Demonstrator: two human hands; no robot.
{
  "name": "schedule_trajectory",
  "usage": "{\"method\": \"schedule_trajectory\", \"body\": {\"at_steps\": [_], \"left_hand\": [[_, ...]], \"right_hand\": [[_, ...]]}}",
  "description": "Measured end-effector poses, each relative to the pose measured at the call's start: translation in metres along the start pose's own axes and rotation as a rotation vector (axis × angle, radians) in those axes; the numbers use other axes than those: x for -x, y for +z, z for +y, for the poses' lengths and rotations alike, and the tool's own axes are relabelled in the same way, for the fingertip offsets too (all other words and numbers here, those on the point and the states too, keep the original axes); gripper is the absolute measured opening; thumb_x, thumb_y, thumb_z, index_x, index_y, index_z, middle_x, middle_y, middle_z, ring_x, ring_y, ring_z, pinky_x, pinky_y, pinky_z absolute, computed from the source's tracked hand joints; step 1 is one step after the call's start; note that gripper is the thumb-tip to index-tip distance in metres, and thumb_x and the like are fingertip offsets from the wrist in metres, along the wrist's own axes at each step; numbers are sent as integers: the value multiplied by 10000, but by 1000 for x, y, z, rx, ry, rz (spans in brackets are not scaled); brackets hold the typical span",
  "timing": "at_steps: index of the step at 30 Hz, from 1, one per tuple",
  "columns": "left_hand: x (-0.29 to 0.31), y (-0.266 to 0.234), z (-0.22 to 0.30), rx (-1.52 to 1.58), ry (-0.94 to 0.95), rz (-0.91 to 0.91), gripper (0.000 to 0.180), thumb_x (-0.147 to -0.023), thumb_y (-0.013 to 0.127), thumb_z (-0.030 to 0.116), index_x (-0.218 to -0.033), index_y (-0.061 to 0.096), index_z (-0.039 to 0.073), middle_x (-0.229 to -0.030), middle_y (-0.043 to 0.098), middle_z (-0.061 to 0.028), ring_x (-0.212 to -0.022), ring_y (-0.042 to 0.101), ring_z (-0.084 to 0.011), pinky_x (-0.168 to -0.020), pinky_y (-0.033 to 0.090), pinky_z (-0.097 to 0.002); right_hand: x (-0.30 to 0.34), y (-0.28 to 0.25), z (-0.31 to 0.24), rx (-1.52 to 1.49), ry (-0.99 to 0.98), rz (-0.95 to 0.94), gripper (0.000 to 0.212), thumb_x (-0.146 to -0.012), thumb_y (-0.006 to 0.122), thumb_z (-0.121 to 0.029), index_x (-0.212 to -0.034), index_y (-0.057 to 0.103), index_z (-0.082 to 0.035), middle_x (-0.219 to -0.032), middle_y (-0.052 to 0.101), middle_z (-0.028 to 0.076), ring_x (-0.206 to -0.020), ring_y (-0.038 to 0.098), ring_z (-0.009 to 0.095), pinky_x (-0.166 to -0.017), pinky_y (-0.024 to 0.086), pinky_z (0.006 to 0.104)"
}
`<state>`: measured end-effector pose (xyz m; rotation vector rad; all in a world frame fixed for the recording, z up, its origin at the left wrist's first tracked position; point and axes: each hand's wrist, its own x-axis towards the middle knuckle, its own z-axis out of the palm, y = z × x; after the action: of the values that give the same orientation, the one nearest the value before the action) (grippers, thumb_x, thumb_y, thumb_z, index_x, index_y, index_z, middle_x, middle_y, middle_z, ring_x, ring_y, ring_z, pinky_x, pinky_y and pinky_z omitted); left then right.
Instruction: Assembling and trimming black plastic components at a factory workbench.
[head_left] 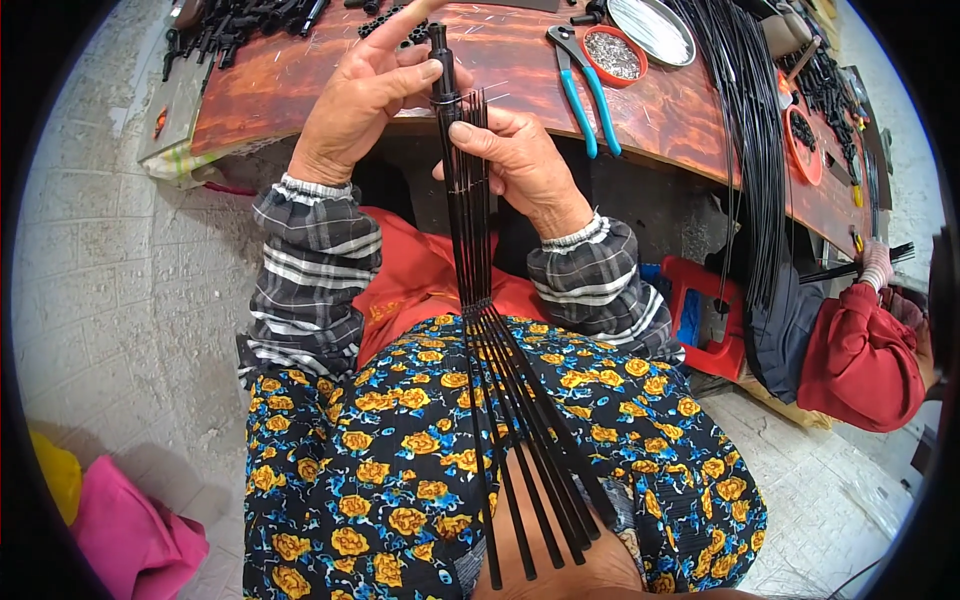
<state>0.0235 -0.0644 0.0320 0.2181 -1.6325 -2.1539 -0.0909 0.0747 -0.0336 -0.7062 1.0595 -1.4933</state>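
A black umbrella frame, its thin ribs gathered along the shaft, hangs down over my lap. The rib ends fan out toward the lower edge. My left hand grips the tube at its upper end between thumb and fingers, with one finger stretched out above. My right hand pinches the rib bundle just below, thumb in front and fingers partly hidden behind. Near the rib tops, a fine pale wire sticks out sideways between the hands. Two bands of wire cross the ribs lower down.
On the wooden table ahead lie blue-handled pliers, a red bowl of small metal parts and a round tray of pale pins. Long black rods hang over its edge. A co-worker in a red sleeve sits at right.
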Motion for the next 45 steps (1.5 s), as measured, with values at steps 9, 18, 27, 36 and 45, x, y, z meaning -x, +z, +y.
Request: {"method": "schedule_trajectory", "body": {"at_steps": [9, 18, 27, 36, 45], "left_hand": [[8, -21, -16, -151, -35, -139, 548, -757, 585, -71, -1293, 551, 35, -1084, 640, -89, -1002, 618, -167, -887, 491, -266], [8, -20, -15, -136, -65, -112, 542, -750, 532, -77, -1279, 567, 33, -1080, 635, -78, -1003, 614, -156, -871, 491, -251], [4, -19, -17, -229, -54, -113, 531, -758, 618, -51, -1281, 547, 6, -1108, 615, -74, -994, 617, -170, -883, 499, -274], [5, -19, -18, -258, -61, -80, 495, -761, 663, -39, -1247, 584, 18, -1043, 635, -57, -947, 625, -141, -844, 505, -249], [-1, -30, -35, -146, -8, -115, 478, -750, 678, -47, -1217, 606, 30, -1094, 651, -116, -1014, 620, -189, -892, 500, -296]], "right_hand": [[-2, -3, 1, 20, -11, -3, 232, -912, 629, -270, -922, 630, -39, -755, 702, 118, -468, 552, 31, -365, 311, 142], [-4, -2, 4, -25, 10, -8, 218, -914, 628, -261, -936, 624, -43, -755, 700, 115, -467, 543, 28, -366, 305, 143], [-4, -6, 3, -46, 10, -19, 220, -916, 626, -258, -966, 620, -44, -758, 699, 106, -482, 559, 36, -370, 305, 150], [-4, -6, 7, -48, 23, -34, 239, -915, 628, -279, -981, 615, -50, -757, 699, 95, -490, 559, 30, -374, 306, 145], [-3, -5, 4, -59, 7, -19, 245, -910, 634, -278, -995, 621, -49, -757, 699, 89, -488, 556, 25, -372, 305, 140]]}}
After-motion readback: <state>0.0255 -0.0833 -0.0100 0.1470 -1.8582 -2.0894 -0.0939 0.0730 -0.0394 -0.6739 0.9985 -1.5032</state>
